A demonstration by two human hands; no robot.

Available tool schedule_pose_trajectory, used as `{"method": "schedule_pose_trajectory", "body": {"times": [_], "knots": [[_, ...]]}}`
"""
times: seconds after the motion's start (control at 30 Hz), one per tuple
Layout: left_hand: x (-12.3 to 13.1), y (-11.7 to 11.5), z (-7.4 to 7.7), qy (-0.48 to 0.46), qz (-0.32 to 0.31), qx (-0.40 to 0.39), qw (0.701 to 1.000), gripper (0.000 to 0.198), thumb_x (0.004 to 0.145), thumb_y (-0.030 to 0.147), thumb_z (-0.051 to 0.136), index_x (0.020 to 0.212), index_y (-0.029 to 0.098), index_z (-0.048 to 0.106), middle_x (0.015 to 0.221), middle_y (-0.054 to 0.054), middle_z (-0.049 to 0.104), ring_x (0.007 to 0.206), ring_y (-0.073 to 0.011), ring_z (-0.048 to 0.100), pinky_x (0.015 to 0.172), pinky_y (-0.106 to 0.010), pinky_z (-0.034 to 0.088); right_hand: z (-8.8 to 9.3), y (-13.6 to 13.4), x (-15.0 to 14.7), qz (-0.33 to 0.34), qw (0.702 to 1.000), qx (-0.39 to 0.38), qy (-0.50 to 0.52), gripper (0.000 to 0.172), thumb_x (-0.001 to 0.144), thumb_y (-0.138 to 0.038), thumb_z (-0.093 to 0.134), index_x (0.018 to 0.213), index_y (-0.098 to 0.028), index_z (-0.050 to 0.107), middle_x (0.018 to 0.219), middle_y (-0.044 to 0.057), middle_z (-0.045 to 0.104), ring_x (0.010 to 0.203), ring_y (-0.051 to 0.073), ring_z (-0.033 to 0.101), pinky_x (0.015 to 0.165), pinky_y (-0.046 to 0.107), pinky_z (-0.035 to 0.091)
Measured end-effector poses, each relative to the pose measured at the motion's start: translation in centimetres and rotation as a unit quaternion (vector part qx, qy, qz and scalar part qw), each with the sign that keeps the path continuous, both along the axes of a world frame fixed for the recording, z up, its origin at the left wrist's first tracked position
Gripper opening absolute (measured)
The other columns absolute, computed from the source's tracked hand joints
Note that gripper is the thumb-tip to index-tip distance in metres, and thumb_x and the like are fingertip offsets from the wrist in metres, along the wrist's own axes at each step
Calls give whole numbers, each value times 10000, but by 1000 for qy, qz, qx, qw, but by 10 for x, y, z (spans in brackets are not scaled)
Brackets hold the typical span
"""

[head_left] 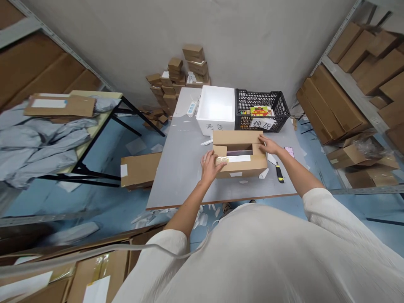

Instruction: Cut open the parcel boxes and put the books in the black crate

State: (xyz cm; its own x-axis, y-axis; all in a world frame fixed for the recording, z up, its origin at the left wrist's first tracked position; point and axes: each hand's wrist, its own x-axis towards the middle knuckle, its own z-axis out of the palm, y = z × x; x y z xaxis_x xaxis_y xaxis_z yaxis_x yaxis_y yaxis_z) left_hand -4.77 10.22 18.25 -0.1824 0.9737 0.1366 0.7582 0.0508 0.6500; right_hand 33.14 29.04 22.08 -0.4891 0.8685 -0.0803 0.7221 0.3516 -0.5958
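Observation:
A cardboard box [252, 169] sits on the grey table in front of me, its top flaps partly parted and a dark gap showing between them. Tape and a white label [239, 158] run along its near flap. My left hand [211, 166] grips the near left corner, fingers bent over the flap. At the far right corner, my right hand [268, 144] holds the edge of the flaps between thumb and fingers. A black and yellow utility knife [279, 173] lies to the right of the box. What is inside the box cannot be made out.
Behind the box stand a white foam box [216, 125] and a black plastic crate [280, 112] with colourful packages. A phone [289, 151] and a power strip [192, 109] lie on the table [176, 168]. Stacked cartons [197, 67] and loaded shelves surround it.

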Motion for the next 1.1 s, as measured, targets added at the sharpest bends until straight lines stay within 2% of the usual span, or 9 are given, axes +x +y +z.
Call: {"method": "schedule_pose_trajectory", "body": {"times": [0.1, 0.27, 0.43, 0.57, 0.67, 0.73, 0.8, 0.93, 1.1], "knots": [[-1, 1, 8, 30, -10, 32, 999, 440, 910, 517, 896, 1169, 278, 633, 1499, -178, 720, 1565, -411, 557, 1378, -652, 299, 1, 2, 3, 3, 1000, -14, 10, 780, 962, -548, 769, 1658, -216, 650, 1823, 138, 488, 1725, 405, 411, 1424, 627, 327], [-12, -12, 20, 39, -33, 56, 997, 293, 993, 520, 773, 1093, 279, 641, 1248, -158, 774, 1337, -389, 665, 1255, -617, 447, 3, 0, 3, -1, 1000, -20, 18, 739, 960, -515, 796, 1609, -180, 688, 1830, 172, 468, 1712, 410, 434, 1417, 593, 348], [-22, -53, 21, 44, -111, 75, 990, 184, 1058, 446, 604, 974, 296, 668, 1130, -129, 805, 1280, -353, 723, 1219, -583, 498, 3, -4, 1, -6, 1000, -13, 26, 733, 943, -587, 813, 1559, -202, 719, 1819, 168, 489, 1692, 429, 460, 1397, 595, 383], [-17, -89, 14, 35, -116, 82, 989, 225, 1083, 431, 559, 966, 300, 699, 1108, -92, 831, 1188, -303, 775, 1302, -578, 440, 4, -10, -10, -12, 1000, -9, -18, 751, 984, -590, 753, 1594, -158, 668, 1858, 192, 413, 1695, 457, 441, 1396, 605, 372], [-14, -102, 12, 39, -125, 75, 989, 294, 1119, 407, 515, 928, 296, 709, 1084, -78, 834, 1154, -278, 784, 1307, -565, 432, 7, -19, -23, -42, 997, -11, -57, 848, 981, -626, 739, 1657, -135, 594, 1898, 205, 317, 1690, 498, 422, 1389, 651, 355], [-14, -103, 14, 62, -151, 50, 985, 256, 1107, 407, 554, 979, 292, 743, 1172, -98, 831, 1257, -295, 753, 1294, -564, 444, 11, -27, -32, -69, 994, -21, -86, 947, 966, -681, 738, 1724, -156, 520, 1924, 188, 253, 1681, 513, 419, 1376, 666, 366], [-15, -97, 21, 92, -190, 25, 977, 250, 1100, 368, 559, 1180, 280, 780, 1376, -130, 796, 1444, -319, 661, 1301, -569, 434, 17, -35, -41, -86, 988, -36, -124, 1040, 966, -743, 705, 1794, -186, 414, 1947, 164, 182, 1672, 522, 414, 1346, 669, 403], [-14, -73, 37, 154, -315, -39, 936, 606, 1051, 157, 502, 1642, 247, 595, 1723, -137, 609, 1696, -319, 417, 1393, -614, 296, 28, -48, -55, -89, 977, -43, -192, 1102, 988, -801, 614, 1851, -211, 265, 1967, 151, 62, 1660, 522, 398, 1284, 648, 465], [-10, -41, 51, 230, -396, -122, 881, 767, 977, 160, 633, 1718, 329, 530, 1770, -110, 569, 1766, -377, 298, 1415, -742, 149, 34, -54, -63, -92, 967, -38, -234, 1079, 999, -708, 645, 1859, -214, 220, 1970, 149, 5, 1645, 510, 405, 1242, 625, 508]]}}
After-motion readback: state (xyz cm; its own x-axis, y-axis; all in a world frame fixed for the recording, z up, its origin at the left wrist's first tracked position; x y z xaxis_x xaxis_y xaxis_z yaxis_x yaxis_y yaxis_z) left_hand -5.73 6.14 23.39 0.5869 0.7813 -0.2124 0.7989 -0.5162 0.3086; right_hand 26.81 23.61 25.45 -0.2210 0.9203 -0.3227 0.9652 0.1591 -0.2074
